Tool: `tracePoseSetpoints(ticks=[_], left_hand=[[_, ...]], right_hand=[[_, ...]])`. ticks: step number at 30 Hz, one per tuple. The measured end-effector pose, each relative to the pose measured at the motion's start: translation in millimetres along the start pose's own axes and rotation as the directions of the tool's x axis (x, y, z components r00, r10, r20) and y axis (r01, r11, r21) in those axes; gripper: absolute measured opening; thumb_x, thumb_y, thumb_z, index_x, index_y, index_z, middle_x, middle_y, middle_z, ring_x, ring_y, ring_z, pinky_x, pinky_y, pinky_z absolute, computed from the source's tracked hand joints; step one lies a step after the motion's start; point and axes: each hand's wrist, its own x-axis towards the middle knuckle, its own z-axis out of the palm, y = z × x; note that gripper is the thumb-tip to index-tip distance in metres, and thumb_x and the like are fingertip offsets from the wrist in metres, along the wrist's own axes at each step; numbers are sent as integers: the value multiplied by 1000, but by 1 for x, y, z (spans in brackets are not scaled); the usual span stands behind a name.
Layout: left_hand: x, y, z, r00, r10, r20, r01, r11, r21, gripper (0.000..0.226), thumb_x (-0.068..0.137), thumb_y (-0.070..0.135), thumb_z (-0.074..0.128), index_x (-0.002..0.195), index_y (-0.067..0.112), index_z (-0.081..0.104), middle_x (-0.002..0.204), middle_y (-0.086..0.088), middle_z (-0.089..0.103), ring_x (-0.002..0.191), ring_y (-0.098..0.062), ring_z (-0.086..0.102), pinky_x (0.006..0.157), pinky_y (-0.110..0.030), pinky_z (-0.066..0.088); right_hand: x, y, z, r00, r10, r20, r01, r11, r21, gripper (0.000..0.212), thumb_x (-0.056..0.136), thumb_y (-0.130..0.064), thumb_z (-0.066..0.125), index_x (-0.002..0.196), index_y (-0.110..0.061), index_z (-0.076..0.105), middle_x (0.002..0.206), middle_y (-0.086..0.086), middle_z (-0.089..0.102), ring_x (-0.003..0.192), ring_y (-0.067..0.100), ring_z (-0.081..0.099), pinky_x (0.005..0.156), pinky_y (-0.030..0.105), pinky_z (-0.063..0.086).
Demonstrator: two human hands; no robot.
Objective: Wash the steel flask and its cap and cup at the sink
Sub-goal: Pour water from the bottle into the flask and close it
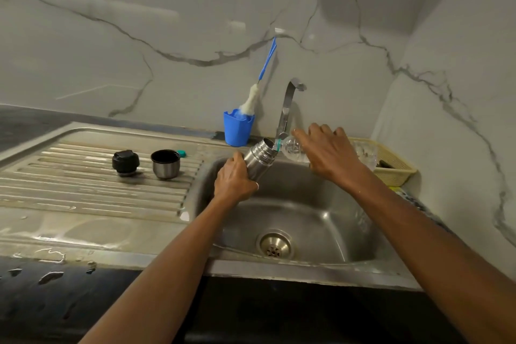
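Centre frame, the left hand (pixel 234 179) grips the flask (pixel 258 158) tilted over the sink (pixel 321 212); the right hand (pixel 326 151) holds a plastic bottle (pixel 293 150) tipped into its mouth. Best to keep the mouths aligned and pour slowly. Cap (pixel 125 162) and cup (pixel 165 164) stand further left, on the drainboard (pixel 83 190).

flask (pixel 259 156) base hidden, bottle (pixel 293 148) half-covered (right hand (pixel 329 153))
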Motion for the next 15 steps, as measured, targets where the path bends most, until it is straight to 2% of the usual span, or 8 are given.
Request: tracePoseSetpoints(ticks=[4,7,15], left_hand=[[0,0,1,1000,14,26,-15,1000,25,56,72,19,81,113,15,42,118,-10,58,89,-22,49,75,-37,41],[-1,0,2,999,21,31,-22,999,32,57,72,18,82,110,17,40,117,-8,58,88,-20,48,75,-35,41],[-1,-1,7,997,32,64,-35,999,41,67,70,19,88,120,14,44,118,-9,61,90,-18,50,76,-32,41]], right_hand=[[9,4,-7,996,-86,-33,82,992,-97,62,90,-1,63,142,-25,40,115,13,56,101,32,55,86,44,41],[14,5,-10,992,-117,-37,110,983,-147,61,90,-3,67,140,-28,43,112,12,58,101,30,56,89,43,41],[20,3,-11,988,-152,-39,141,968,-206,48,96,-22,66,138,-37,48,118,10,59,109,30,55,101,49,34]])
